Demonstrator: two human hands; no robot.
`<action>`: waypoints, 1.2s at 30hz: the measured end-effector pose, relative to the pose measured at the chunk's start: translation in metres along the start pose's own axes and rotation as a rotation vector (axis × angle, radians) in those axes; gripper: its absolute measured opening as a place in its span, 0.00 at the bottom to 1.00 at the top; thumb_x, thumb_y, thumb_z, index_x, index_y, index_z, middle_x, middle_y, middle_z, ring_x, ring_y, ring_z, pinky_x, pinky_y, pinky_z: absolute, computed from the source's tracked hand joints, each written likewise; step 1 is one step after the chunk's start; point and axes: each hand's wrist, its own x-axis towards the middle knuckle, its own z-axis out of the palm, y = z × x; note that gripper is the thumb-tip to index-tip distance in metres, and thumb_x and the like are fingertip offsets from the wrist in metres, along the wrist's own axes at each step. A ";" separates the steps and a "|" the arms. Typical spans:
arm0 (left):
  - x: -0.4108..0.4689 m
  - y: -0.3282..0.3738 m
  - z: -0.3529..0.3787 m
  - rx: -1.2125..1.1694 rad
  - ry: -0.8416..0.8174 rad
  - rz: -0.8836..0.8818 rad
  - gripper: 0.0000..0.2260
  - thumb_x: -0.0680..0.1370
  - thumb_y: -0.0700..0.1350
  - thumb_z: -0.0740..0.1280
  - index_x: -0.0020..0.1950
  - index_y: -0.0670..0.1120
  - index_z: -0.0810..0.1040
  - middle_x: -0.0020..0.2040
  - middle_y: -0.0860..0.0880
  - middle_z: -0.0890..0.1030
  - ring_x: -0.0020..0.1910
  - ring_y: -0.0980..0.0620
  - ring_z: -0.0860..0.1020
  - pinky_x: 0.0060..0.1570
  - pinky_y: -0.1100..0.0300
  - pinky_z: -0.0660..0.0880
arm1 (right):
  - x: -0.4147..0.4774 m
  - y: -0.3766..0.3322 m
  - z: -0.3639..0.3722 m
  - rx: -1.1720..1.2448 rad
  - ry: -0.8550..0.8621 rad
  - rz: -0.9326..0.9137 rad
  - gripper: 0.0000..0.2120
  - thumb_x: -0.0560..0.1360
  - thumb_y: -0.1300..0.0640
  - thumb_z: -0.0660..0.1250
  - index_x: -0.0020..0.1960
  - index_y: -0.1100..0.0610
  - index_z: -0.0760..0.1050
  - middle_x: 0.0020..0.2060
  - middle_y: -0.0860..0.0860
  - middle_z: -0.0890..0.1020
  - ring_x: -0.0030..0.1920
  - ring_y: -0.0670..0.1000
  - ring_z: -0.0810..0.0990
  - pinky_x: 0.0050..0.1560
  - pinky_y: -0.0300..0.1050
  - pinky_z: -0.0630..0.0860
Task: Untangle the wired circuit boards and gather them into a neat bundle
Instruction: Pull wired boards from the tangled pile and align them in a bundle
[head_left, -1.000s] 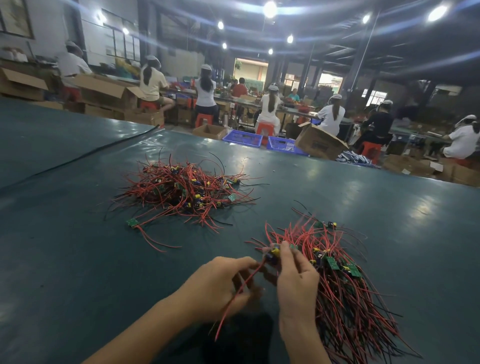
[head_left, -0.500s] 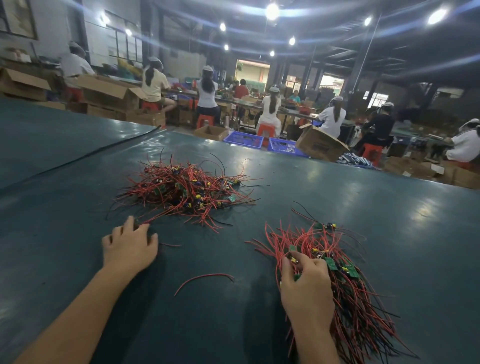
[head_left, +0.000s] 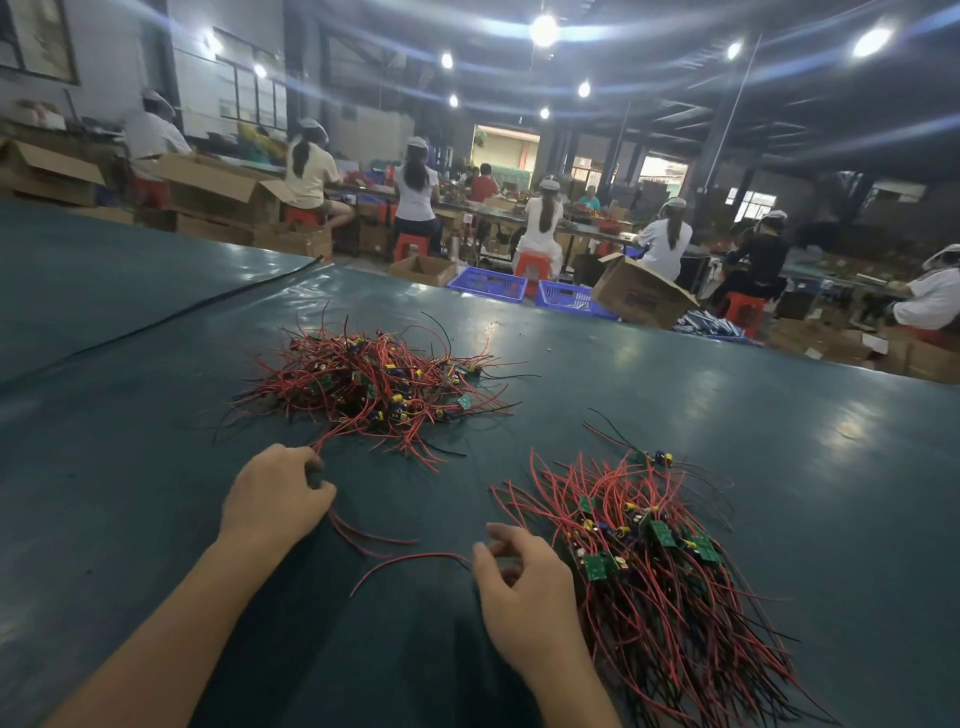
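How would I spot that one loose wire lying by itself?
On the dark green table, look nearer than the tangled heap and left of the combed-out bundle. Between the two hands lies a single curved red wire, one end by the fingers of the right hand. Unlike the strands the left hand grips, it lies alone.

No text, label, brand or number is legible. Cardboard box (head_left: 641, 299), beyond the tangled pile of wired boards (head_left: 374, 384) and to its right, has dark print on its side face, too blurred to read. Green circuit boards (head_left: 597, 566), nearer than the pile and right of it, have markings too small to make out.
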 end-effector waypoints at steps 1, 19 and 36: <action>-0.002 0.002 -0.001 -0.060 0.021 0.035 0.10 0.74 0.46 0.70 0.54 0.47 0.82 0.49 0.48 0.78 0.48 0.48 0.77 0.45 0.56 0.74 | 0.001 0.002 -0.002 -0.061 0.012 0.002 0.15 0.77 0.52 0.67 0.62 0.54 0.77 0.51 0.46 0.77 0.49 0.44 0.78 0.53 0.35 0.73; -0.072 0.102 -0.012 -1.760 -0.853 -0.466 0.09 0.69 0.43 0.67 0.39 0.40 0.85 0.39 0.42 0.84 0.30 0.50 0.82 0.27 0.64 0.78 | -0.001 -0.022 -0.004 0.596 0.045 0.021 0.11 0.78 0.58 0.67 0.39 0.52 0.85 0.26 0.45 0.78 0.25 0.40 0.68 0.28 0.32 0.65; -0.077 0.104 0.002 -1.607 -0.766 -0.551 0.10 0.80 0.36 0.57 0.52 0.39 0.79 0.37 0.41 0.83 0.28 0.51 0.82 0.24 0.65 0.76 | -0.005 -0.027 -0.009 0.732 0.055 0.005 0.11 0.75 0.61 0.70 0.41 0.48 0.85 0.26 0.48 0.79 0.24 0.43 0.71 0.25 0.35 0.69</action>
